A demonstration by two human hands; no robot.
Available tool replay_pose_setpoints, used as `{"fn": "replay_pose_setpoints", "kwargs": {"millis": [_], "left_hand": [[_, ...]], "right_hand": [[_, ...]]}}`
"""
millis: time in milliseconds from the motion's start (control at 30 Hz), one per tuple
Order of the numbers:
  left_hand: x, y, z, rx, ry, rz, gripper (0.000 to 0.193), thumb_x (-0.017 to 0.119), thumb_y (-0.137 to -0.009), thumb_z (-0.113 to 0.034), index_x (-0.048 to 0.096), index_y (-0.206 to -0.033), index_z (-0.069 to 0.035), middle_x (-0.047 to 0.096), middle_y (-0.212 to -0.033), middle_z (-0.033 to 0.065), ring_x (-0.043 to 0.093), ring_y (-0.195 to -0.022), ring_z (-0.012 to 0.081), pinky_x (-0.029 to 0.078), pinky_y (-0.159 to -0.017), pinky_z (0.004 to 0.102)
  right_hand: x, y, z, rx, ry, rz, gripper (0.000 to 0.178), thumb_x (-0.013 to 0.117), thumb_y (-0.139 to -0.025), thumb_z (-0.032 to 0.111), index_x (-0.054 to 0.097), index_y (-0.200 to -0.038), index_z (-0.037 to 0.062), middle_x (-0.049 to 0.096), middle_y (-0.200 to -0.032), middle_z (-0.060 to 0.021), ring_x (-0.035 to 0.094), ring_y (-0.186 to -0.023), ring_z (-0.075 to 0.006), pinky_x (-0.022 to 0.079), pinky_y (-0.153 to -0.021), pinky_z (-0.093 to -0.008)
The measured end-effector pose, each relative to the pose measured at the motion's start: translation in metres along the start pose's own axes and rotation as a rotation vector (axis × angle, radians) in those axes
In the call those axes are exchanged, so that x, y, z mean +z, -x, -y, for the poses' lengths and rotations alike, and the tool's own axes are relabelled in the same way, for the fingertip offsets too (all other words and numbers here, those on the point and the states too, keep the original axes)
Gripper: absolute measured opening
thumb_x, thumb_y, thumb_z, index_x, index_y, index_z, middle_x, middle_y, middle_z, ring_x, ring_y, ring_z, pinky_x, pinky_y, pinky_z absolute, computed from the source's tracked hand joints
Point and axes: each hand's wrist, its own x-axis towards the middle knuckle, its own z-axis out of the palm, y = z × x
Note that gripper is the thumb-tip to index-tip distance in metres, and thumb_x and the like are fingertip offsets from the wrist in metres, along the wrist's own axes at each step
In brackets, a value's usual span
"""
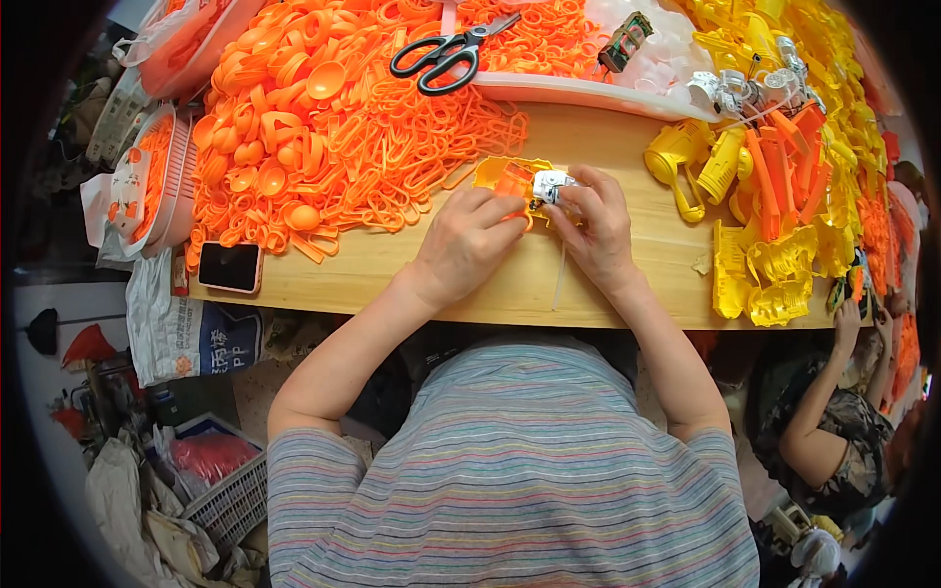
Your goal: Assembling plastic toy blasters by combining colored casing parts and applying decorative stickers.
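Note:
In the middle of the table, my left hand (pixel 469 240) is closed, its fingers and thumb on a yellow plastic shell (pixel 486 171) with an orange plastic piece (pixel 514 180) in it. My right hand (pixel 600 230) pinches a small white-and-silver mechanism (pixel 551 183) at the shell's right side. Both hands almost meet over these parts, and the fingers cover much of them. A thin pale strip (pixel 560 279) runs from below the mechanism toward the table's front edge.
Orange plastic parts (pixel 372 147) are heaped at the left, a phone (pixel 230 268) in front. Black-handled scissors (pixel 453 55) lie at the back by a white tray's rim (pixel 588 93). Yellow shells (pixel 769 279), orange strips (pixel 784 167) and silver mechanisms (pixel 740 95) crowd the right; another person's arm (pixel 831 367) is beyond.

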Motion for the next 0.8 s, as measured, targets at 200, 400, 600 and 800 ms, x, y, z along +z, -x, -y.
{"fn": "replay_pose_setpoints", "kwargs": {"millis": [200,400,600,800], "left_hand": [[0.009,0.004,-0.009,-0.054,-0.051,0.028,0.02,0.075,-0.068,-0.009,0.068,-0.087,-0.007,0.063,-0.102,0.0032,0.059,-0.091,0.0225,0.046,-0.08,0.0372],[0.014,0.004,-0.008,-0.052,-0.039,-0.04,0.02,0.076,-0.068,-0.01,0.068,-0.086,-0.006,0.064,-0.104,0.0043,0.059,-0.092,0.0227,0.045,-0.082,0.0368],[0.015,0.004,-0.009,-0.017,-0.101,-0.052,0.013,0.068,-0.071,-0.012,0.065,-0.083,-0.007,0.063,-0.102,0.0052,0.058,-0.095,0.0201,0.042,-0.083,0.0368],[0.026,0.009,-0.007,-0.026,-0.11,-0.095,0.013,0.064,-0.072,-0.013,0.065,-0.082,-0.005,0.063,-0.102,0.0056,0.059,-0.092,0.0194,0.041,-0.084,0.0365]], "right_hand": [[-0.002,-0.001,0.0,-0.005,0.005,0.01,0.032,0.078,-0.068,0.006,0.058,-0.093,0.0061,0.059,-0.106,-0.017,0.058,-0.096,-0.0354,0.047,-0.084,-0.0428],[-0.003,-0.002,0.001,-0.035,0.052,0.045,0.037,0.079,-0.068,0.002,0.057,-0.097,0.0046,0.059,-0.11,-0.0193,0.059,-0.098,-0.0357,0.05,-0.082,-0.0404],[-0.003,-0.002,0.001,-0.031,0.042,0.047,0.037,0.079,-0.068,0.001,0.057,-0.097,0.0051,0.058,-0.11,-0.0191,0.059,-0.098,-0.0359,0.05,-0.081,-0.0409],[-0.003,-0.004,0.0,-0.056,0.041,0.052,0.037,0.079,-0.067,0.001,0.057,-0.096,0.0051,0.058,-0.109,-0.0187,0.059,-0.097,-0.0361,0.05,-0.08,-0.0413]]}}
